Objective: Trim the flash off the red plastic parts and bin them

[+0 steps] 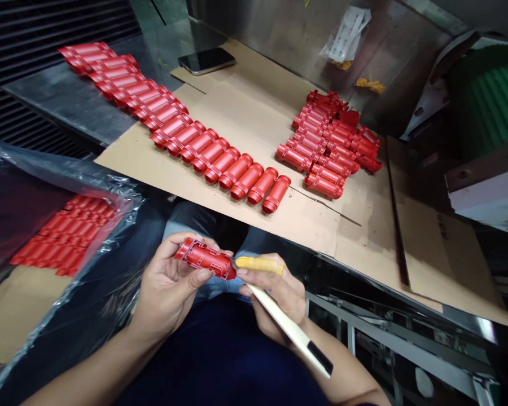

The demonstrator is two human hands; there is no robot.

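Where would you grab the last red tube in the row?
Probably around its middle, from above and its right: the red ribbed tube lies on its side on the cardboard, with the next tube close along its left, leaving that flank free.

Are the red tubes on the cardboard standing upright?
No, the red moulded tubes lie on their sides in rows on the cardboard sheet.

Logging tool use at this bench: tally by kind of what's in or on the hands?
Red moulded part, left hand: 1
White-handled knife, right hand: 1
Yellow finger cot, right hand: 1
Total: 3
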